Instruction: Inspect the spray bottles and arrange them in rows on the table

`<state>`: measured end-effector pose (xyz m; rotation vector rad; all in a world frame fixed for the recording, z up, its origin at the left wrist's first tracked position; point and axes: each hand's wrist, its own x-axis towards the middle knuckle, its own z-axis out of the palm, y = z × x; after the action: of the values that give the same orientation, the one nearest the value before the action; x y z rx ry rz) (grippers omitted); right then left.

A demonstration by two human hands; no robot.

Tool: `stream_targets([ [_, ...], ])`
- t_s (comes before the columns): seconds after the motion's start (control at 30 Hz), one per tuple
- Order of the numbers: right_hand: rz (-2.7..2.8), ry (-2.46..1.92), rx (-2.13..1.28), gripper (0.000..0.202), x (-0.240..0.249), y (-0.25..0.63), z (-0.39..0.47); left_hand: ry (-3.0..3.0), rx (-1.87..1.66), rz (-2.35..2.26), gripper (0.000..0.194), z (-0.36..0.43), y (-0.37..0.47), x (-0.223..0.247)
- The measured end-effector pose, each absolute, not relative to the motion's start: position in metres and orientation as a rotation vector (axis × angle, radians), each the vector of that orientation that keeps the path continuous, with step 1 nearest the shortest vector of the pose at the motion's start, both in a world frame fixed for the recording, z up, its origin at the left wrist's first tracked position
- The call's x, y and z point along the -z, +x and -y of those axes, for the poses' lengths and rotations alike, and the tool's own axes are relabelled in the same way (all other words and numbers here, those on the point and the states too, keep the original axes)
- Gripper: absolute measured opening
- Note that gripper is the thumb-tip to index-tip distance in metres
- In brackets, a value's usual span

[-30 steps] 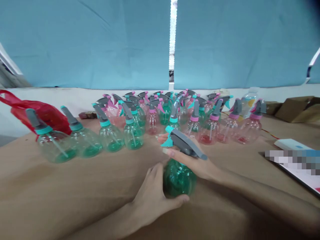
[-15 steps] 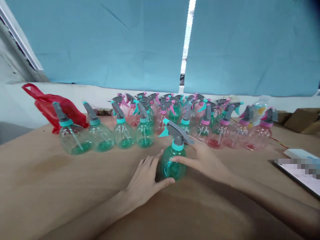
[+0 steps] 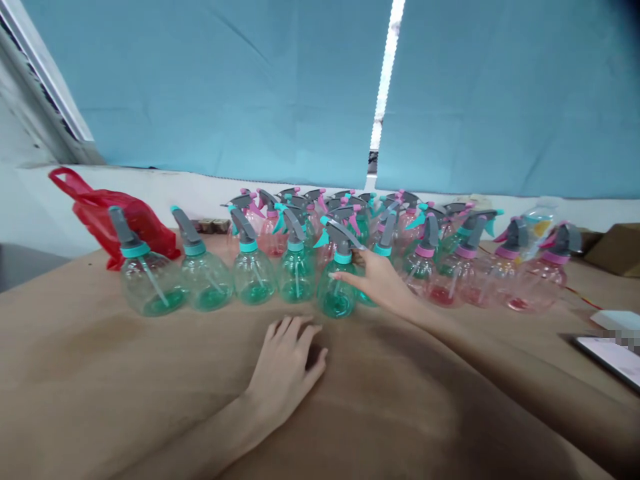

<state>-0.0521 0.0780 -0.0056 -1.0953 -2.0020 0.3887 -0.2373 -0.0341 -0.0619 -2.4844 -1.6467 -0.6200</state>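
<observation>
My right hand (image 3: 377,277) is closed round the right side of a green spray bottle (image 3: 336,297), its thumb lying across the front. The bottle is upright, with a turquoise collar and a grey trigger head whose turquoise nozzle points left. It stands beside another green spray bottle (image 3: 296,272) in the front row. My left hand (image 3: 287,360) rests over the wooden table (image 3: 165,393), fingers apart and slightly curled, holding nothing. It is nearer to me than the held bottle and apart from it.
More green spray bottles (image 3: 254,277) stand to the left, pink ones (image 3: 443,283) to the right, with several rows behind. A red plastic bag (image 3: 135,217) lies at far left. At right are a tablet-like device (image 3: 613,360) and a cardboard box (image 3: 617,248).
My right hand has moved the green spray bottle away from me, up to the front row. My left hand has let go of its side and drawn back a little.
</observation>
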Motion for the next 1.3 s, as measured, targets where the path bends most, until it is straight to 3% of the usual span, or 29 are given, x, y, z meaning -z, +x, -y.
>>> stream_targets([
  [0.3, 1.995, -1.153, -0.327, 0.036, 0.004, -0.06, -0.091, -2.515, 0.608, 1.644, 0.019, 0.033, -0.238, 0.061],
  [0.6, 1.976, -1.183, -0.35, 0.063, 0.001, -0.048, -0.067, -2.53, 0.594, 1.658, 0.02, 0.034, -0.238, 0.059],
  [0.73, 2.01, -1.258, -0.354, 0.03, -0.008, -0.007, -0.042, -2.549, 0.61, 1.609, 0.022, 0.032, -0.241, 0.062],
  [0.8, 1.96, -1.381, -0.208, 0.025, -0.01, 0.011, -0.04, -2.549, 0.627, 1.592, 0.022, 0.032, -0.242, 0.062],
  [1.07, 1.869, -1.532, -0.078, 0.068, 0.008, 0.007, -0.074, -2.586, 0.659, 1.575, 0.023, 0.034, -0.239, 0.058],
  [1.3, 1.873, -1.594, -0.125, 0.057, 0.015, -0.004, -0.093, -2.656, 0.687, 1.608, 0.021, 0.037, -0.234, 0.055],
])
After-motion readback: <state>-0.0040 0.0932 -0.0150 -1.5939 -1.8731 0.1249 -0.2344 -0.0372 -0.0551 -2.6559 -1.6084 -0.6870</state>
